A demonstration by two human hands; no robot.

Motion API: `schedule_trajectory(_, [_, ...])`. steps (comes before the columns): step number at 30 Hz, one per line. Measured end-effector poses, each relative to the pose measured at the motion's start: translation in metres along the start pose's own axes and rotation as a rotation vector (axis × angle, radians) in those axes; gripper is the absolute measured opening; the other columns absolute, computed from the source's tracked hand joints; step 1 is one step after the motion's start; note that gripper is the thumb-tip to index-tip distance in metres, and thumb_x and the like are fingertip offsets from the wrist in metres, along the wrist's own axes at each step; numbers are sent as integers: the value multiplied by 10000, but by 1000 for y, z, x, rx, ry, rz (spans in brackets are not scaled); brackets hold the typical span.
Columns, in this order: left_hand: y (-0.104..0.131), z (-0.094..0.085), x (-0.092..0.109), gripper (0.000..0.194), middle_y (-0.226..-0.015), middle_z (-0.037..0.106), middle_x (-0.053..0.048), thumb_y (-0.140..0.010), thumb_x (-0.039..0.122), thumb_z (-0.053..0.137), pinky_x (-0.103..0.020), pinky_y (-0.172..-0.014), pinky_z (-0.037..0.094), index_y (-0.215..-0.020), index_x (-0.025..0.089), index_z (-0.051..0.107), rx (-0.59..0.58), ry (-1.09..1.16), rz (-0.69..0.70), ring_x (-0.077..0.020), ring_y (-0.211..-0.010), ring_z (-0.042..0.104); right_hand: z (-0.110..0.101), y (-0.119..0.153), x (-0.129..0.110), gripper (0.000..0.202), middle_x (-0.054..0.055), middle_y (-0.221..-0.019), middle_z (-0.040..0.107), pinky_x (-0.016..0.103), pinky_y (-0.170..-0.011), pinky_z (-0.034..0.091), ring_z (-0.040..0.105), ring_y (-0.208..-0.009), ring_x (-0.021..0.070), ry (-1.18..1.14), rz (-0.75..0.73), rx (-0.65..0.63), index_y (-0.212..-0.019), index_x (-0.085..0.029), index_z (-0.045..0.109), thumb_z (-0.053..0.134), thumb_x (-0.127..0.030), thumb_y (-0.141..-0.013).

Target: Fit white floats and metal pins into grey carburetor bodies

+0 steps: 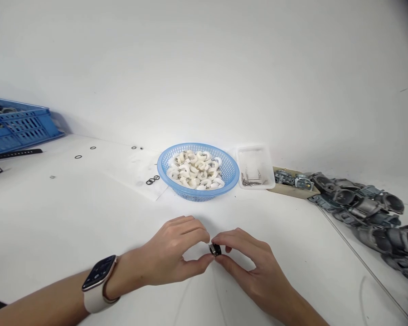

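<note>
A small round part [215,249], black with a silver-coloured edge, is held up between my two hands just above the white table. My right hand [255,265] pinches its black side between thumb and fingertips. From the other side, the thumb and forefinger of my left hand [177,249] close on the silver edge, and the left wrist wears a smartwatch [100,272]. Beyond the hands stands a blue basket [197,195] full of white curved plastic pieces [197,170] with small metal bits among them.
Right of the basket are a white tray [255,160] with thin metal pins, a cardboard box [292,192] and a heap of grey metal castings [367,208]. Several black rings [150,181] lie left of the basket. A blue crate [23,127] and black strap [17,154] are far left.
</note>
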State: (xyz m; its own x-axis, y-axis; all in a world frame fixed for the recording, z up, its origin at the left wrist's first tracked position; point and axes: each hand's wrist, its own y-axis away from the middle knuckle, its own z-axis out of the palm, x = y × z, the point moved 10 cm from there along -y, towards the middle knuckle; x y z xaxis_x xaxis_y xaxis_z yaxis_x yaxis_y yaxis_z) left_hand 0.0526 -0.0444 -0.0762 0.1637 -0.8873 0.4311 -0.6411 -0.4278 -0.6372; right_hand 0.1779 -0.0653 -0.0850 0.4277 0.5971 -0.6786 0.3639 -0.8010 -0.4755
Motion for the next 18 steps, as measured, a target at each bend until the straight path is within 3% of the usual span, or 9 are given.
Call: schedule_trajectory(18, [-1, -7, 13, 116, -793, 655, -36, -962, 204, 650, -295, -662, 479, -933, 178, 541, 20, -46, 28, -164, -689, 571, 1, 2, -31, 320, 74, -1056, 765, 304, -791, 543, 716, -895, 168, 198, -254, 75, -1205, -176, 633, 617, -2, -937])
